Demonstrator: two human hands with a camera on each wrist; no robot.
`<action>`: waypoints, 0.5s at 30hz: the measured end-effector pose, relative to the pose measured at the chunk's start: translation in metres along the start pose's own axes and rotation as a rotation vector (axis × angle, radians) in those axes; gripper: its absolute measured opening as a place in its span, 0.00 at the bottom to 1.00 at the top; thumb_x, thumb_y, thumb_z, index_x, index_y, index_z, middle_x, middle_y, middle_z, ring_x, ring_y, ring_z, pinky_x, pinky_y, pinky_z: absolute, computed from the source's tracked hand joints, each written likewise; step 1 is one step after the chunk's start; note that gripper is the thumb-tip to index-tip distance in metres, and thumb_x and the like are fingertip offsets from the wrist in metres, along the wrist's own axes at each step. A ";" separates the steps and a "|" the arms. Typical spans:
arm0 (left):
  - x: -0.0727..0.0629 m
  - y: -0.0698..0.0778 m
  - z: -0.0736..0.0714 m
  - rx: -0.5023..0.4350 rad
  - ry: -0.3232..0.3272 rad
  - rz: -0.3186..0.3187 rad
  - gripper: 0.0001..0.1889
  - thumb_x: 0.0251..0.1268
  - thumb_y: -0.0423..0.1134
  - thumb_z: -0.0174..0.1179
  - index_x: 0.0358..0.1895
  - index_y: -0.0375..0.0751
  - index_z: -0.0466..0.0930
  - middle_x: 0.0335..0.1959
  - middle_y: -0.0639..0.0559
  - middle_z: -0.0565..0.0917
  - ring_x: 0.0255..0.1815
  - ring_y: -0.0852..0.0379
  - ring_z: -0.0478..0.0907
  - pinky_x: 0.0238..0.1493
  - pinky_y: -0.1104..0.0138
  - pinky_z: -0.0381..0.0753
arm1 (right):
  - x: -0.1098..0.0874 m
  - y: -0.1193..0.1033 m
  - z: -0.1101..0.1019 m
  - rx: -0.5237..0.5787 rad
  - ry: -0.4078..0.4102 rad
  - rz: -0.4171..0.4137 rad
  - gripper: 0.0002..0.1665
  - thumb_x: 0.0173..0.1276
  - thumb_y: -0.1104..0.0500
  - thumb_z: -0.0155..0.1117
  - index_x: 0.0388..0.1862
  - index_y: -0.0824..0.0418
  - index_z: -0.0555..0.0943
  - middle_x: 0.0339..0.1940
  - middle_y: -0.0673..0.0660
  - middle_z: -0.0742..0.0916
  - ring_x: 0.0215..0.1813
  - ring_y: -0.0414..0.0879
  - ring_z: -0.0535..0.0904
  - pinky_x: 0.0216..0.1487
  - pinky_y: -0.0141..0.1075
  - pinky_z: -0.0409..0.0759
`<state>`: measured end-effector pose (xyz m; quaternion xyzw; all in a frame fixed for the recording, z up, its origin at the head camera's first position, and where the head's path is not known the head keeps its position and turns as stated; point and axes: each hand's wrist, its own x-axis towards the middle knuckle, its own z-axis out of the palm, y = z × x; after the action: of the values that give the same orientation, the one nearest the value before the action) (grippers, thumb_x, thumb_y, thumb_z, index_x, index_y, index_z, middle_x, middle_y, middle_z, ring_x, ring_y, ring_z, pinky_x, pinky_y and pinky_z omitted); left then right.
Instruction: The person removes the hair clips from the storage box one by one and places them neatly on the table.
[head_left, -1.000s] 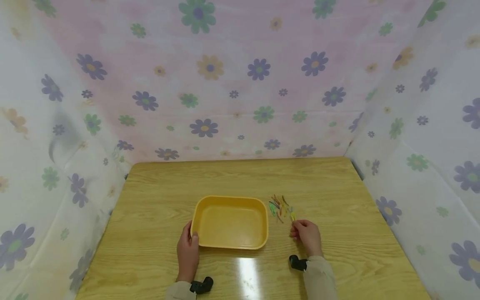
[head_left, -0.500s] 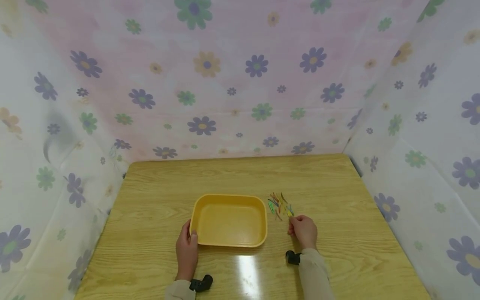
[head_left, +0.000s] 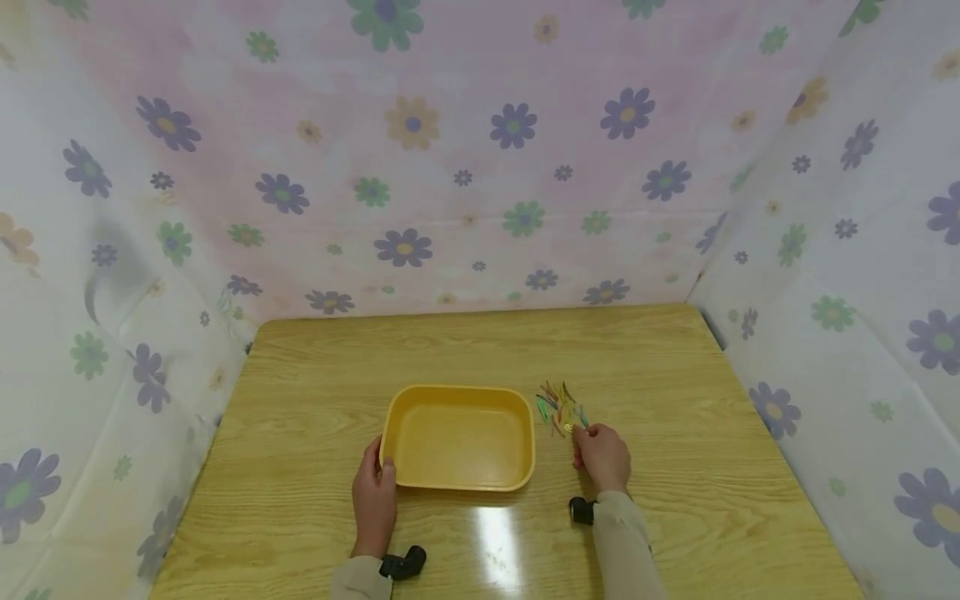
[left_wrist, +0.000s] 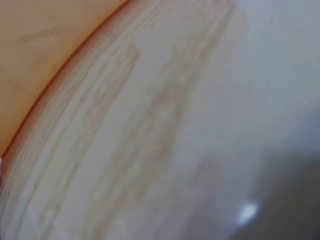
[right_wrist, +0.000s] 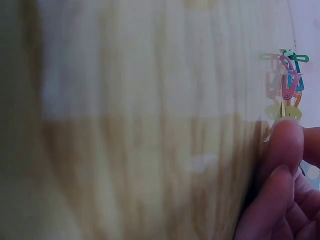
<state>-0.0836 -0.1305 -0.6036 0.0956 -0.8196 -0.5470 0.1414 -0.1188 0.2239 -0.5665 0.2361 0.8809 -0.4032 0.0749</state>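
My left hand (head_left: 374,498) grips the near left side of a yellow plastic basin (head_left: 459,486), thumb over the rim. In the left wrist view only a blurred orange part of the basin (left_wrist: 40,45) shows, without the hand. To the basin's right, my right hand (head_left: 604,458) pinches a yellow hair clip (right_wrist: 289,112) between thumb and finger, low beside a loose pile of colourful hair clips (head_left: 543,410). A pink hair clip (right_wrist: 291,86) and a green hair clip (right_wrist: 300,58) lie just beyond the fingertips in the right wrist view.
The wood-grain table (head_left: 315,358) carries the basin and the clips. Flower-printed cloth (head_left: 465,150) encloses the table at the back and both sides. A black wrist camera (head_left: 403,564) sits on the left wrist, another black camera (head_left: 582,510) on the right.
My right hand has shifted slightly left and away from me, bringing the yellow hair clip closer to the pile. The left hand keeps its place on the basin.
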 end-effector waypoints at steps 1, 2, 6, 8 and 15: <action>0.000 0.001 0.000 0.002 -0.001 0.005 0.19 0.67 0.41 0.43 0.61 0.51 0.66 0.58 0.55 0.71 0.57 0.59 0.67 0.53 0.59 0.71 | -0.001 0.000 0.000 -0.003 0.001 -0.004 0.19 0.64 0.46 0.51 0.25 0.60 0.76 0.14 0.52 0.80 0.17 0.44 0.76 0.23 0.35 0.66; 0.000 0.001 -0.001 0.003 -0.001 0.007 0.19 0.67 0.41 0.43 0.61 0.51 0.66 0.58 0.55 0.71 0.57 0.58 0.67 0.53 0.58 0.71 | -0.001 0.000 0.000 -0.004 0.003 -0.008 0.19 0.64 0.46 0.51 0.25 0.60 0.76 0.13 0.51 0.80 0.17 0.45 0.75 0.22 0.35 0.66; 0.000 0.003 -0.001 -0.001 0.002 0.012 0.19 0.67 0.40 0.43 0.61 0.50 0.67 0.58 0.54 0.71 0.57 0.57 0.67 0.54 0.57 0.70 | -0.002 0.000 0.001 -0.012 0.015 -0.022 0.19 0.64 0.46 0.50 0.25 0.59 0.76 0.13 0.51 0.80 0.17 0.45 0.74 0.22 0.35 0.66; -0.001 0.003 -0.001 -0.002 0.006 0.009 0.19 0.67 0.41 0.44 0.60 0.50 0.67 0.57 0.54 0.71 0.58 0.57 0.67 0.54 0.56 0.70 | -0.002 0.001 0.002 -0.016 0.018 -0.030 0.19 0.64 0.47 0.49 0.26 0.59 0.76 0.13 0.51 0.80 0.17 0.45 0.74 0.22 0.35 0.66; -0.001 0.003 0.000 -0.001 0.015 0.021 0.18 0.66 0.39 0.44 0.59 0.49 0.68 0.56 0.53 0.72 0.57 0.57 0.68 0.54 0.54 0.70 | -0.004 0.001 0.000 0.002 0.007 -0.051 0.17 0.65 0.50 0.48 0.28 0.60 0.77 0.15 0.51 0.80 0.18 0.44 0.75 0.23 0.35 0.67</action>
<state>-0.0827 -0.1293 -0.6006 0.0910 -0.8192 -0.5450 0.1535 -0.1145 0.2227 -0.5658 0.2149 0.8865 -0.4052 0.0615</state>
